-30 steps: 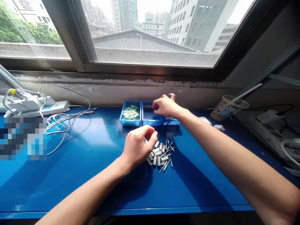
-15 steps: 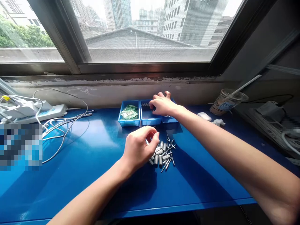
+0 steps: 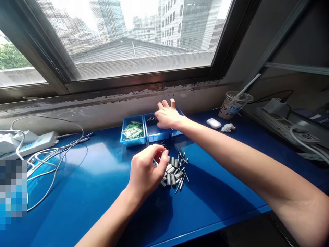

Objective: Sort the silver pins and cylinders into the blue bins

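Observation:
My left hand (image 3: 147, 169) is closed in a curl above the blue table (image 3: 97, 178), thumb and forefinger together; what they hold is hidden. A dark slim piece (image 3: 147, 141) shows just behind its knuckles. Right beside that hand lie several silvery metal blocks (image 3: 173, 179) and thin metal pins with thicker ends (image 3: 181, 183), in one loose heap. My right hand (image 3: 168, 115) reaches over the middle blue bin (image 3: 156, 138), fingers spread, thumb low inside it. Small metal rings (image 3: 151, 119) lie at that bin's back; the hand covers part of them.
The left blue bin (image 3: 132, 141) contains green packets (image 3: 133, 130). Another blue bin (image 3: 177, 132) sits partly under my right wrist. At the right are a white case (image 3: 214, 123), crumpled tissue (image 3: 228, 127) and a plastic cup (image 3: 231, 106) with a straw. White cables (image 3: 61, 151) and a power strip (image 3: 38, 144) lie left.
The camera has turned and tilted, shifting the table's things leftward in view. Both hands keep nearly the same places relative to the bins and the metal heap.

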Motion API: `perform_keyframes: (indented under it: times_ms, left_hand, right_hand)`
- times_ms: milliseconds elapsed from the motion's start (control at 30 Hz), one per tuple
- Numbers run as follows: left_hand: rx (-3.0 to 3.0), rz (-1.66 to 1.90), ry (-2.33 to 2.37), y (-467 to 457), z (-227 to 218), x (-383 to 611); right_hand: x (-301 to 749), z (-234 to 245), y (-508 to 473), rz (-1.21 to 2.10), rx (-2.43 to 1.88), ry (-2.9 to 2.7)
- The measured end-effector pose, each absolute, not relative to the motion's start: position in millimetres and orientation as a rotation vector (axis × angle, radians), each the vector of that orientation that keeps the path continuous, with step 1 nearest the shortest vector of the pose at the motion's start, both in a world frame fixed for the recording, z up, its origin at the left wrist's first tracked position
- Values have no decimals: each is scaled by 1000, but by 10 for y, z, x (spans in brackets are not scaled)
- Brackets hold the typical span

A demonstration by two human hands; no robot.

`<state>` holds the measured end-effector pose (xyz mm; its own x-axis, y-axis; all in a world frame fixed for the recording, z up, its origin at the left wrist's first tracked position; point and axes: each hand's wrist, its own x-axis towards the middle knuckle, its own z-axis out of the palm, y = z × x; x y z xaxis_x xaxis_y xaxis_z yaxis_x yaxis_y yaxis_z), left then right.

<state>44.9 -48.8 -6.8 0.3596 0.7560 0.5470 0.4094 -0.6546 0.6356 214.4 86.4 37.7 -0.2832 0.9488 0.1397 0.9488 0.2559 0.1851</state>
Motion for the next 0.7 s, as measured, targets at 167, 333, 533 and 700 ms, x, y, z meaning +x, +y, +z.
perform_keyframes:
  times_ms: [167, 333, 533, 700]
  left_hand:
    - [2278, 1226, 985, -495, -57, 450]
    - [2302, 1221, 952, -531, -49, 472]
    - [2302, 1187, 917, -541, -71, 480]
    - [2297, 1179, 920, -537, -70, 487]
  right_hand:
    - [2144, 433, 902, 348, 1959, 2409]
    - [2175, 370, 957, 348, 1977, 2350]
    - [2159, 291, 971, 401, 1970, 2325]
    - [2133, 301, 957, 387, 1961, 2319]
